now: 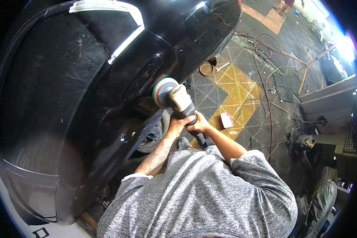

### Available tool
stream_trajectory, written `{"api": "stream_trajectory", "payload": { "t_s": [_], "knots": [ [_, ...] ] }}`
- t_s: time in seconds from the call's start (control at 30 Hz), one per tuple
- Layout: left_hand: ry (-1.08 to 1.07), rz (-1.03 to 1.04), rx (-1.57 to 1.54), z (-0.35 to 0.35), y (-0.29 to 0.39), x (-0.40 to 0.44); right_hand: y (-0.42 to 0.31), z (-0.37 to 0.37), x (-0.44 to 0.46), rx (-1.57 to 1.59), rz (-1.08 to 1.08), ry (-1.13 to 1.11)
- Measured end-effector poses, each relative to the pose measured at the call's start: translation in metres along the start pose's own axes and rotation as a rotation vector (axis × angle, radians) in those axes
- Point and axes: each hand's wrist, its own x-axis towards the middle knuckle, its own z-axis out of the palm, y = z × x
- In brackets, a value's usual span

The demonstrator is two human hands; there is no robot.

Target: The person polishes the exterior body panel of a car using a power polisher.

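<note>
A polisher with a round green-edged pad is held in both hands. Its pad rests against the side of a black car, below the door handle area. My left hand is wrapped round the tool's body from the left. On the right side, my right hand grips the same body, close beside the left. White masking tape runs along the car's window edge.
Grey and yellow floor tiles lie right of the car, with a red-and-white box on them. Hoses snake across the floor. An orange-legged stand and bright lamp are at right. Another person's legs show at top.
</note>
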Motion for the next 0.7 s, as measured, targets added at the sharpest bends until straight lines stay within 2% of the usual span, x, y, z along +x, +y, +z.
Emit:
{"api": "stream_trajectory", "payload": {
  "t_s": [0.13,0.27,0.33,0.37,0.43,0.5,0.7],
  "knots": [
    [0.02,0.064,0.009,0.007,0.012,0.002,-0.012,-0.004,0.004,-0.052,0.044,0.0],
    [-0.049,-0.004,0.037,0.01,0.015,0.013,-0.03,-0.02,0.013,0.033,0.026,-0.041],
    [0.003,0.013,0.006,0.017,0.011,0.014,-0.036,-0.033,0.016,-0.244,-0.055,-0.039],
    [0.037,0.043,-0.031,0.023,0.009,0.015,-0.038,-0.039,0.017,-0.235,-0.048,-0.057],
    [0.078,0.079,0.096,0.029,0.008,0.019,-0.047,-0.053,0.025,-0.336,-0.074,-0.133],
    [0.091,0.135,-0.003,0.041,0.006,0.025,-0.054,-0.069,0.034,-0.365,-0.066,-0.196],
    [0.155,0.106,0.081,0.047,-0.002,0.04,-0.079,-0.093,0.054,-0.617,-0.222,-0.217]
  ]
}}
